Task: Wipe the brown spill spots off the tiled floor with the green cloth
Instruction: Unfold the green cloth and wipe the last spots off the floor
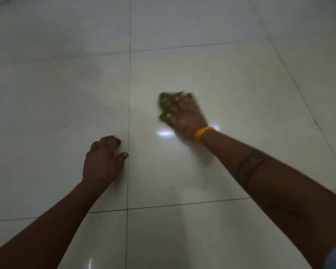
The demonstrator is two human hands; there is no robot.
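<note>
Fingers (170, 105) of right hand (184, 117) spread flat, pressing crumpled green cloth (163, 102) onto glossy pale tiled floor (221, 78); cloth blurred, mostly covered. Left hand (103, 160) rests on floor, fingers curled, grasping nothing.

We can read no text, label, brand, number or sign anywhere here. The yellow wristband (203, 133) shows us no lettering, and the dark band just behind it on the forearm (249, 167) is too blurred for us to make out.
</note>
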